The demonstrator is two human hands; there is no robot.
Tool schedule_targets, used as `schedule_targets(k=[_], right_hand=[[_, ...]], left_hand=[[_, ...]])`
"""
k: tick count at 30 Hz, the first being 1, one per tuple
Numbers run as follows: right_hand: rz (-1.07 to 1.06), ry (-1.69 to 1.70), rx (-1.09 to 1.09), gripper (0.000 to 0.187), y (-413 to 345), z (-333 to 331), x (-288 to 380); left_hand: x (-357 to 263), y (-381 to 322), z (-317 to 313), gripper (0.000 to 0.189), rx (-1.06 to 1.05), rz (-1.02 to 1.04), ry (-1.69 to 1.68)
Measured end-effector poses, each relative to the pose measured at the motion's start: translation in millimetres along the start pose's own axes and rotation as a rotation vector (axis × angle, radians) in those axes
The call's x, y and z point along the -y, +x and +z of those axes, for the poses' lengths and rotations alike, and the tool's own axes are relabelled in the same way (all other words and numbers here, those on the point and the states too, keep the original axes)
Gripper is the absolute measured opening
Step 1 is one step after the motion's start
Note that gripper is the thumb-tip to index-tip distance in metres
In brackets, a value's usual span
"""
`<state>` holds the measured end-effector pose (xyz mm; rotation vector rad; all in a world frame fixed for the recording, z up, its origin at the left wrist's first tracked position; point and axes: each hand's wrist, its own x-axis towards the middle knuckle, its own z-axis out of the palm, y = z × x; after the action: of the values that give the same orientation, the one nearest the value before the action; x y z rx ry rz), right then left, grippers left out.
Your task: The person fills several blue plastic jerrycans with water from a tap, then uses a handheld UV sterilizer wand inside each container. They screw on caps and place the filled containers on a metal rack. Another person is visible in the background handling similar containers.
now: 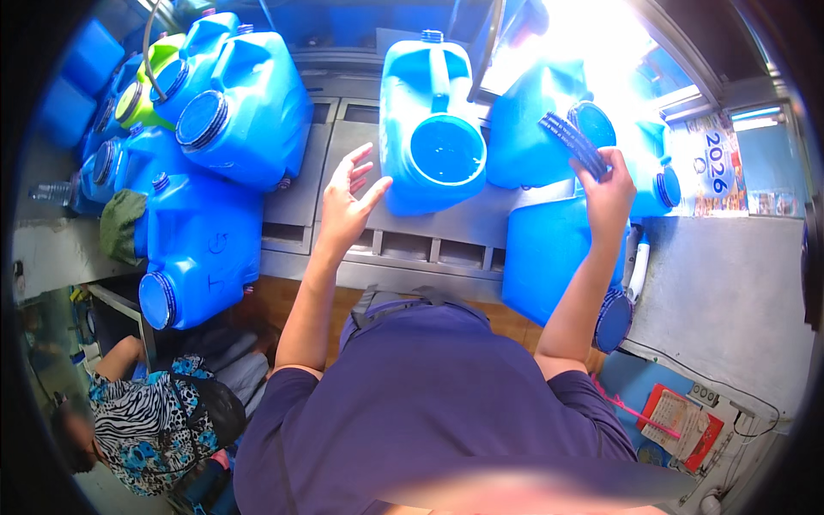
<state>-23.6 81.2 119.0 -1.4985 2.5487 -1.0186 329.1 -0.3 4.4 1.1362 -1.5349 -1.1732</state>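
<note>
A blue plastic water jug (399, 148) stands on the metal counter before me, its wide round mouth uncapped and water apparently inside. Just left of that mouth, my left hand (347, 199) is raised with its fingers apart and nothing in it. My right hand (608, 187) pinches a flattened, dark printed plastic seal band (574, 145) between thumb and fingers. The band is in front of a capped blue jug (534, 122) on the right. Below my right hand stands another blue jug (547, 257), partly hidden by my forearm.
Several capped blue jugs (270, 109) crowd the left side, with a green cloth (122, 225) beside them. A person in a patterned top (154, 418) is at lower left. Openings line the metal counter's front edge (412, 267). A white and blue handheld tool (639, 267) lies at right.
</note>
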Motion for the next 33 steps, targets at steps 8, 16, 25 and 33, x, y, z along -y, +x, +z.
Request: schedule_targets(k=[8, 16, 25, 33], right_hand=[[0.107, 0.424, 0.225, 0.029, -2.8, 99.4, 29.2], [-0.18, 0.768, 0.239, 0.037, -12.5, 155.5, 52.7], [-0.331, 0.546, 0.33, 0.043, -1.2, 146.6, 64.6], [-0.363, 0.44, 0.329, 0.051, -0.7, 144.5, 71.1]], left_hand=[[-10.1, 11.8, 28.5, 0.095, 0.093, 0.212, -0.152], [-10.6, 18.4, 71.9, 0.128, 0.089, 0.234, 0.126], [-6.4, 24.1, 71.4, 0.116, -0.007, 0.277, 0.104], [5.2, 21.1, 71.7, 0.123, -0.055, 0.293, 0.169]])
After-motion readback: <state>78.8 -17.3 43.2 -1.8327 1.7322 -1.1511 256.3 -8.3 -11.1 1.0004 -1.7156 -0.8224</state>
